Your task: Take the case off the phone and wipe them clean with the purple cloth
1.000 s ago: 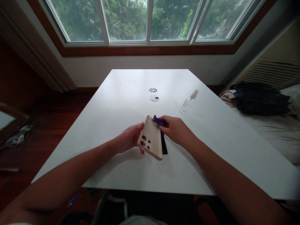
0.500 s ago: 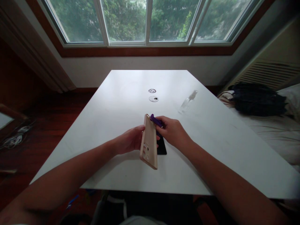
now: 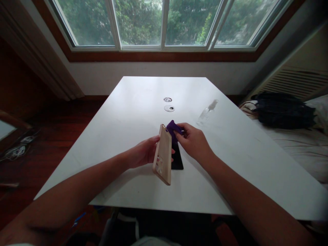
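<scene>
My left hand [image 3: 147, 150] grips a beige phone case [image 3: 164, 153] by its long sides, holding it tilted above the table. Camera cutouts show at the case's lower end. Between the fingers of my right hand [image 3: 193, 138] is a bunched purple cloth [image 3: 173, 129], close beside the case's upper end; whether they touch I cannot tell. Beneath them a black phone [image 3: 178, 160] lies flat on the table, partly hidden by the case, the cloth and my left fingers.
The white table [image 3: 123, 112] carries a clear spray bottle [image 3: 207, 112] lying on its side, back right. Two round inserts [image 3: 169, 108] are near its far middle. A dark bag or garment [image 3: 284, 109] rests on a bed [image 3: 294, 147] to the right. A window [image 3: 164, 24] stands ahead.
My right hand has drawn the purple cloth slightly up and right, and more of the cloth now shows. My left hand keeps the case nearly where it was.
</scene>
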{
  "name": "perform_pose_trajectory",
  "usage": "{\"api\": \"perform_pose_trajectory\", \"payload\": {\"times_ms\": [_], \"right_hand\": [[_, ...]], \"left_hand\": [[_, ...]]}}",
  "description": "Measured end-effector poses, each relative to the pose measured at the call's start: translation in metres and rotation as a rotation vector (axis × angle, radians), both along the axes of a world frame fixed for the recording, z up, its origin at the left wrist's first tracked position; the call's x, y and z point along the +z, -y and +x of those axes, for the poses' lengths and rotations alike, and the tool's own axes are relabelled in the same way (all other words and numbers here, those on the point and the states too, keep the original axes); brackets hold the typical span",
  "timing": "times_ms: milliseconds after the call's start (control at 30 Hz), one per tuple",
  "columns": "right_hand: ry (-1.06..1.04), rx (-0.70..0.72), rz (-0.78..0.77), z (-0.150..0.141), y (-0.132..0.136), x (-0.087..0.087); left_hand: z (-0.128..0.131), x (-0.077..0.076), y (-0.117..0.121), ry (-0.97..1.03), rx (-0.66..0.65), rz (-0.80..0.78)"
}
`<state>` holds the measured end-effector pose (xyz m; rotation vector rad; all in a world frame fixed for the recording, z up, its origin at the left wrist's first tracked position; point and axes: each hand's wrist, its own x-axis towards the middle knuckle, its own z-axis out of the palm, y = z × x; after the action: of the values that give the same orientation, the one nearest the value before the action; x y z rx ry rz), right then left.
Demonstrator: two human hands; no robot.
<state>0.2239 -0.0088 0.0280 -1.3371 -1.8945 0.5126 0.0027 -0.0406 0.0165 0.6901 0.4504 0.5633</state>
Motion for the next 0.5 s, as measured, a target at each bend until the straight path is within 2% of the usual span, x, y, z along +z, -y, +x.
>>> {"api": "perform_pose_trajectory", "payload": {"times_ms": [167,500], "right_hand": [[-0.128,0.017,-0.056,-0.0036,0.0027,0.0003],[-0.301,0.123,-0.236,-0.0068,0.0028,-0.0021]], "left_hand": [[-0.0015,-0.0037,-0.0016,0.016,-0.006,-0.013],[0.001,-0.0012,-0.0007,0.039,0.043,0.006]]}}
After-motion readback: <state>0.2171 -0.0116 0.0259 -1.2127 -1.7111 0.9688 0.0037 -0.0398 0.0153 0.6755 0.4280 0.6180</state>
